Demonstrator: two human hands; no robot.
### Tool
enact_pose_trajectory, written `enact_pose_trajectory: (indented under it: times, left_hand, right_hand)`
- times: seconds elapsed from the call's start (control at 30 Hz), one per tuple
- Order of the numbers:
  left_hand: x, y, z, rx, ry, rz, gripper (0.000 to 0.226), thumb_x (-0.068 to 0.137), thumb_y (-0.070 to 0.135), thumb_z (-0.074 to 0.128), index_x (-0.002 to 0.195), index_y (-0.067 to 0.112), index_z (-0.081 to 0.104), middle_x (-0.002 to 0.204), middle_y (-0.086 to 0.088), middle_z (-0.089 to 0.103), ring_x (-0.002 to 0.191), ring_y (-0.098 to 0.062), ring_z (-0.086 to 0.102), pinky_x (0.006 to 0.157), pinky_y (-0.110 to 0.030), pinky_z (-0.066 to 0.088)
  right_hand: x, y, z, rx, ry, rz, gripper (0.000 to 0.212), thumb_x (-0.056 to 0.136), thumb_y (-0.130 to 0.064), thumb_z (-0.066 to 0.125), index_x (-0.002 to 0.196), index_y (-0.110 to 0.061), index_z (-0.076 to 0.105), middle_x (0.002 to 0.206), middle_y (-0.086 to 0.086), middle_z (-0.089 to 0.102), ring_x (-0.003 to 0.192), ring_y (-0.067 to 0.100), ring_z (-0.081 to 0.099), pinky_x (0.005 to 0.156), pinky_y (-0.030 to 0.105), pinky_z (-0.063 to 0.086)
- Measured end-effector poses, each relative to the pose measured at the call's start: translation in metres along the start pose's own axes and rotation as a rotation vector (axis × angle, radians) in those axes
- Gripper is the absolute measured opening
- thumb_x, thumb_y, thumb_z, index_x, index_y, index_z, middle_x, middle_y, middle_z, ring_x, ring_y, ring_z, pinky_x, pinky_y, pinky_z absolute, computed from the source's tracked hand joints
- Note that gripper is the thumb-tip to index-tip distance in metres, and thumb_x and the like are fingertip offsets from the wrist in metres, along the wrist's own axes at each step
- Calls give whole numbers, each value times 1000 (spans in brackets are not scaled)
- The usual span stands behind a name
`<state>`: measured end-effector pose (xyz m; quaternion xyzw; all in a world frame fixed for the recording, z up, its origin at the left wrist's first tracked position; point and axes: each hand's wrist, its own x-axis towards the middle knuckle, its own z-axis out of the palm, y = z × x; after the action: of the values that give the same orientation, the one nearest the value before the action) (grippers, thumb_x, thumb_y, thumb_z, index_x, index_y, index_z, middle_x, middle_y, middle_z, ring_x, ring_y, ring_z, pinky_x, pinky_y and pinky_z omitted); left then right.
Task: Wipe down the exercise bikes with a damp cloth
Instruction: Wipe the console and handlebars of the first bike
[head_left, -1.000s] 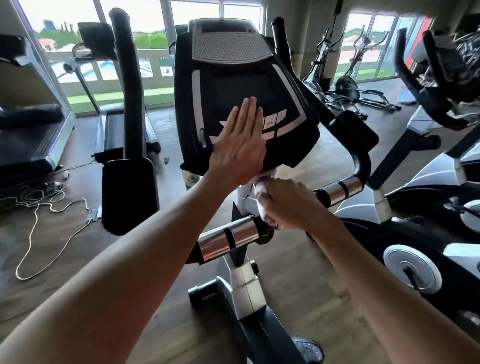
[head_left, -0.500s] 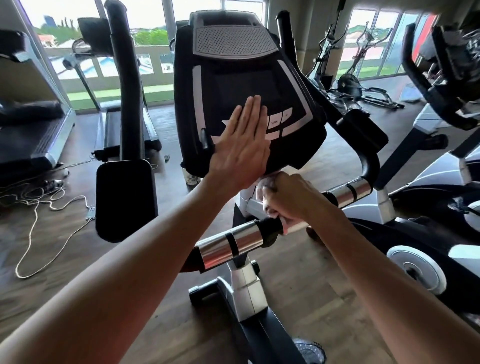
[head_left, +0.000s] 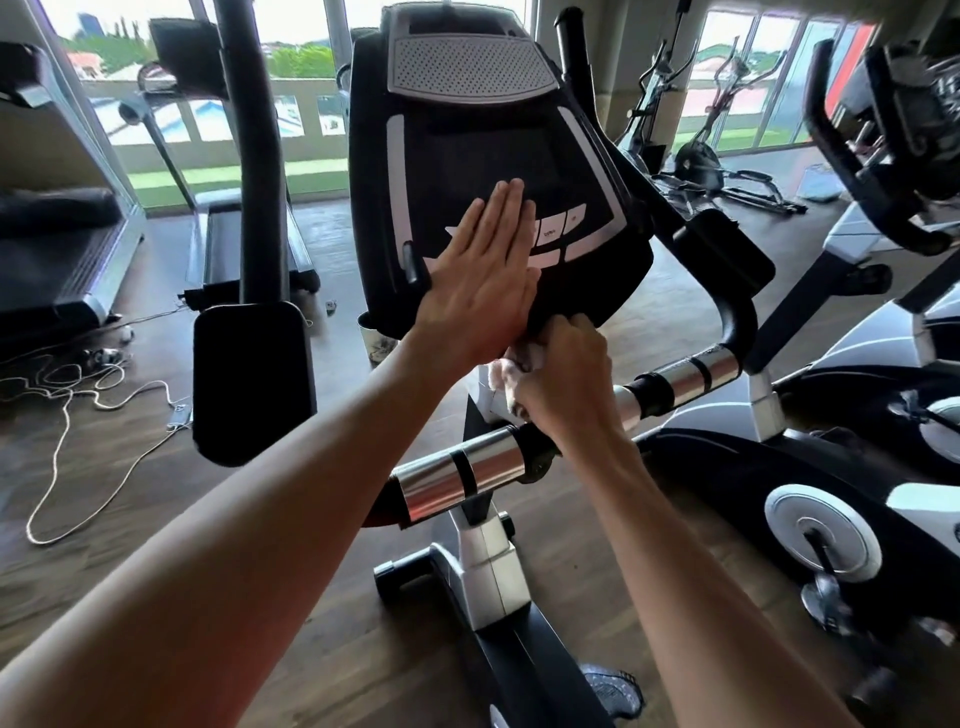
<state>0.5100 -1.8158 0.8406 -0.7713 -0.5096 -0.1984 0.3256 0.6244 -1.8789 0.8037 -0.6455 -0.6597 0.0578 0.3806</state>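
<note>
Cloth (head_left: 524, 358), white and bunched, sits pinched in the right hand (head_left: 561, 374) just beneath the bike's console (head_left: 493, 171), above the handlebar (head_left: 462, 475). Left hand (head_left: 480, 280) lies flat, fingers together, pressing the console face, likely steadying it while its underside is wiped.

Left hand (head_left: 480, 275) flat, fingers straight; right hand (head_left: 558, 371) curled, gripping.

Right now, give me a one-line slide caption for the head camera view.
Left hand flat on the bike console while the right hand works a white cloth just beneath it.
</note>
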Motion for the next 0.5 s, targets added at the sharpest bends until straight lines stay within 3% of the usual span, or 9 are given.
enact_pose_trajectory:
  times: [0.1, 0.2, 0.23, 0.37, 0.5]
  left_hand:
    - [-1, -1, -1, -10, 4, 6, 63, 107, 33, 15, 158, -4, 14, 166, -25, 8, 156, -32, 5, 127, -45, 6]
    - [-2, 2, -1, -6, 17, -7, 63, 107, 33, 13, 157, -4, 14, 166, -25, 8, 156, -33, 6, 127, -46, 8]
    - [-2, 3, -1, -2, 18, -11, 63, 106, 33, 13, 157, -4, 14, 166, -25, 8, 156, -33, 5, 127, -47, 9]
    - [-1, 6, 0, 14, 25, -28, 63, 107, 32, 14, 158, -4, 12, 166, -25, 6, 156, -32, 4, 127, -46, 8]
    - [-1, 6, 1, 33, 30, -40, 63, 107, 33, 14, 158, -3, 12, 167, -24, 7, 156, -31, 5, 127, -45, 8]
  right_hand:
    - [6, 19, -11, -1, 67, 44, 42, 78, -32, 81, 103, -3, 63, 108, 14, 58, 90, 28, 60, 79, 39, 54]
    - [17, 44, -33, -30, 95, 32, 38, 78, -34, 80, 93, -4, 62, 95, 13, 59, 73, 17, 51, 59, 14, 39]
    - [19, 49, -38, -31, 68, 11, 34, 78, -34, 79, 89, -6, 61, 90, 11, 59, 70, 16, 51, 56, 12, 35]
    - [24, 41, -27, -192, -239, -60, 35, 89, -44, 57, 96, -11, 65, 86, 3, 60, 82, 22, 60, 66, 28, 40]
    - [29, 33, -19, -245, -337, -53, 36, 99, -51, 45, 103, -24, 69, 93, 2, 58, 93, 23, 56, 78, 34, 39]
